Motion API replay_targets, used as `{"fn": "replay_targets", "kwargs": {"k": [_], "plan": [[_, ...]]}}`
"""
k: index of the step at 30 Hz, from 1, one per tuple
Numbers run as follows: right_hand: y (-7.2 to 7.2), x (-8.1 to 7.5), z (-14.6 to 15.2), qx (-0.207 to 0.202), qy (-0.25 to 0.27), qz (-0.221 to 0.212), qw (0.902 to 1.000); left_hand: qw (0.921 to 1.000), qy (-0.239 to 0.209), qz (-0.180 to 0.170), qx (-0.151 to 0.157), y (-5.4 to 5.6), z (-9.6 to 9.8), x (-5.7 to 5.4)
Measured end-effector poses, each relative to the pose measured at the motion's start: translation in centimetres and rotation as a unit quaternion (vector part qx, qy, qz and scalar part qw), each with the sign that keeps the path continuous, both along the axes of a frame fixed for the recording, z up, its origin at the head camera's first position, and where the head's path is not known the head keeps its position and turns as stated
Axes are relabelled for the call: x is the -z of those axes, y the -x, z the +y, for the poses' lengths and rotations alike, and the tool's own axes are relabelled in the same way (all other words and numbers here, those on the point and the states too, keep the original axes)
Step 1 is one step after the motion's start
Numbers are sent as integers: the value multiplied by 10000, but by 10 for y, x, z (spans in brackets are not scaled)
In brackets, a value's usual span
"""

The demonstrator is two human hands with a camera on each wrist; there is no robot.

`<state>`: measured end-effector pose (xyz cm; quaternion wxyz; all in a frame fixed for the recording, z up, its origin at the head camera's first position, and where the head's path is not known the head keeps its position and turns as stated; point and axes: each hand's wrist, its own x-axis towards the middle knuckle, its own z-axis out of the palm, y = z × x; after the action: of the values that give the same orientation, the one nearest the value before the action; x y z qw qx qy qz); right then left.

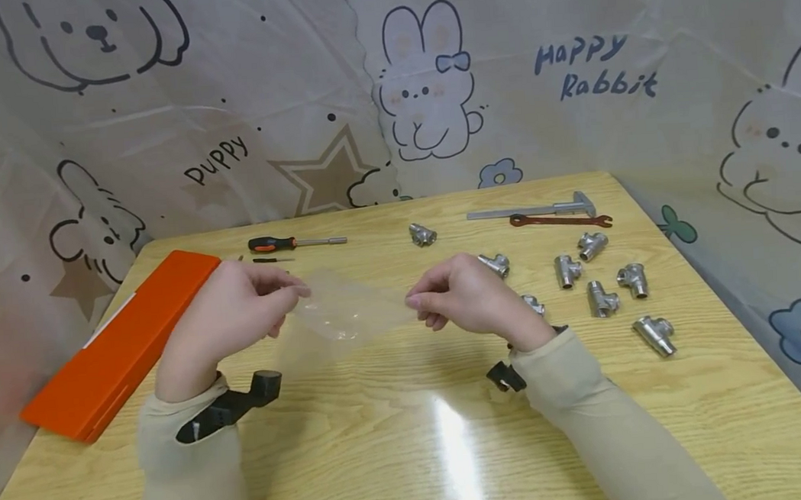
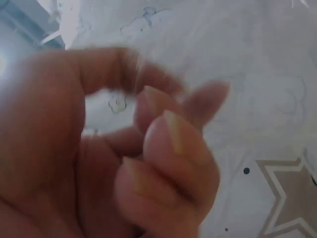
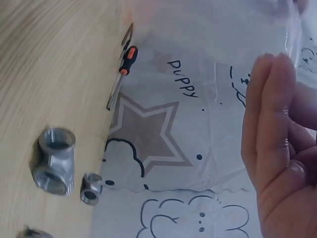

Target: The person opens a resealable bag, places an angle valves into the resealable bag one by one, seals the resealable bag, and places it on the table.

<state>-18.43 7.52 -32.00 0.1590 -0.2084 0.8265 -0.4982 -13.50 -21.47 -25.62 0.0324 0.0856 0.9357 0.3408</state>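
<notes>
Between both hands a clear plastic bag is stretched above the middle of the table. My left hand pinches its left edge between thumb and forefinger; in the left wrist view the other fingers of this hand are curled. At the opposite edge my right hand pinches the film with its fingertips. The thin film also shows in the right wrist view, beyond the right hand. Nothing can be made out inside the bag. Several metal tee fittings lie to the right of the right hand, one partly hidden behind its wrist.
An orange case lies along the table's left side. Toward the back are a screwdriver, a small dark thin tool, a lone tee fitting, a caliper and a red-brown wrench. A printed cloth hangs behind.
</notes>
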Motion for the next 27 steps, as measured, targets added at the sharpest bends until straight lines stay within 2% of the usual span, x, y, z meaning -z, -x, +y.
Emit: {"fn": "replay_targets", "kwargs": {"k": [3,5,9,11,13,16,18,21,24,27], "plan": [[3,2,2,6,208,-194,9996,9987,-111,221,440,6,-7,4],[4,2,3,75,292,-339,9990,9947,-264,445,888,12,-11,9],[7,6,2,267,324,-635,9971,9750,-670,728,1992,25,-16,27],[8,8,1,366,332,-748,9960,9669,-728,723,2337,26,-13,38],[8,9,1,451,350,-797,9952,9679,-638,669,2338,21,-4,49],[7,10,0,587,356,-772,9946,9805,-198,677,1833,4,19,65],[6,10,-1,662,374,-703,9946,9860,148,697,1506,-8,37,73],[4,10,-5,683,389,-600,9951,9858,687,917,1226,-18,58,84],[1,10,-8,540,399,-580,9961,9835,732,1029,1292,-13,66,91],[-2,13,-10,214,348,-513,9978,9833,275,844,1591,1,57,98]]}}
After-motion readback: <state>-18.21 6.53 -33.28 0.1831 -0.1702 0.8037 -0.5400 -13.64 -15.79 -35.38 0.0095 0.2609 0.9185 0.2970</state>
